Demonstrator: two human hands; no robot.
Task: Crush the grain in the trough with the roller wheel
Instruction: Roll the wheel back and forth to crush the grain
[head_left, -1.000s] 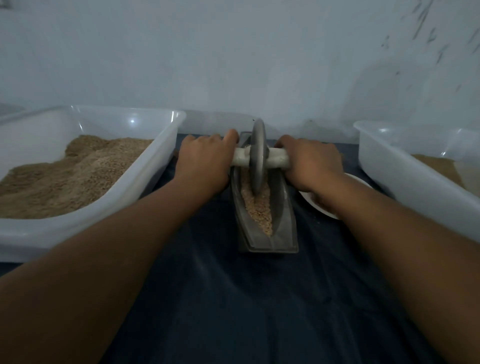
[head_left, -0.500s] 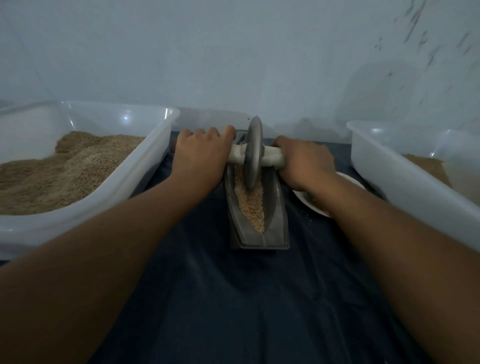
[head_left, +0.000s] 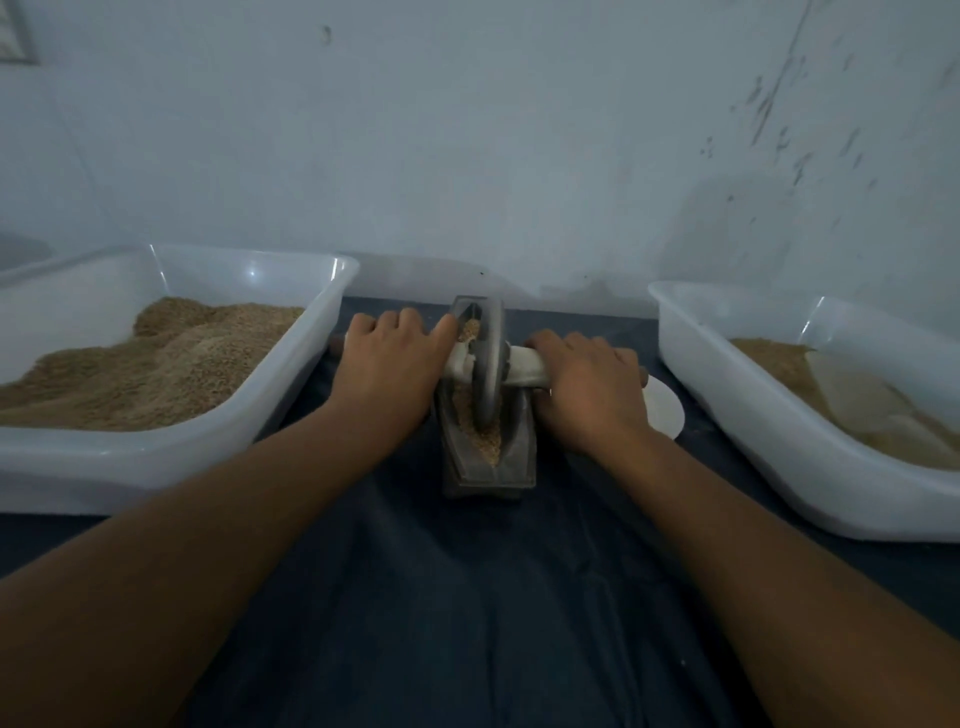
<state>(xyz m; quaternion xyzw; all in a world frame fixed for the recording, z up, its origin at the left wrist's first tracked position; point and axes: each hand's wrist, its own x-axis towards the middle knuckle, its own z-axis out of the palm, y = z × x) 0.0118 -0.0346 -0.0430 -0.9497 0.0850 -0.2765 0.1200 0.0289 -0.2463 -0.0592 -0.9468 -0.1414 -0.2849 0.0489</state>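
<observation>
A narrow grey trough (head_left: 511, 457) lies lengthwise on the dark cloth in the middle of the head view, with tan grain (head_left: 485, 441) along its groove. The grey roller wheel (head_left: 491, 364) stands upright in the groove near the trough's middle. A pale axle handle (head_left: 524, 366) runs through the wheel. My left hand (head_left: 389, 364) grips the axle's left end, and my right hand (head_left: 587, 384) grips its right end. Both axle ends are hidden under my fingers.
A white tub (head_left: 291, 415) heaped with tan grain stands at the left. Another white tub (head_left: 737, 415) holding grain and paler powder stands at the right. A small white dish (head_left: 665, 410) lies behind my right hand. A pale wall rises right behind the table.
The wheel has rolled toward me from the trough's far end to near its middle, both hands moving with it. Grain now shows beyond the wheel.
</observation>
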